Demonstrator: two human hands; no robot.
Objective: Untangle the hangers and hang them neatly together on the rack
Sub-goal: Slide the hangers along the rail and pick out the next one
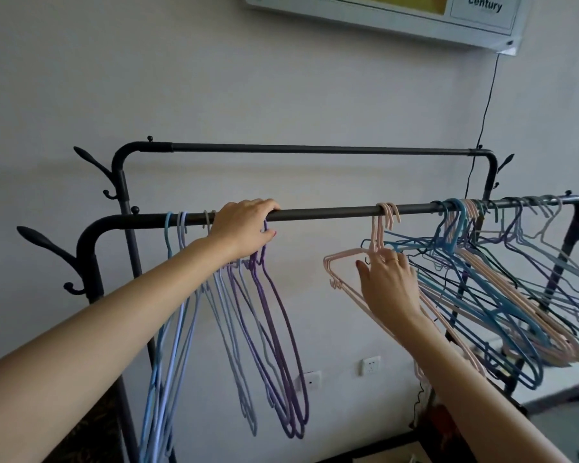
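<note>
Only one word can be read from here: "century" (484,4), in dark lower-case letters on a pale panel at the right end of the white-framed wall sign (415,26) mounted high up on the wall. A faint line of smaller print sits just under that word, too blurred to make out. The yellow part of the sign to the left of the panel carries no lettering that shows. Nothing else in view bears legible writing.

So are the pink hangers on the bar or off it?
On. The pink hangers hook over the front bar, while the right hand touches them lower down.
</note>
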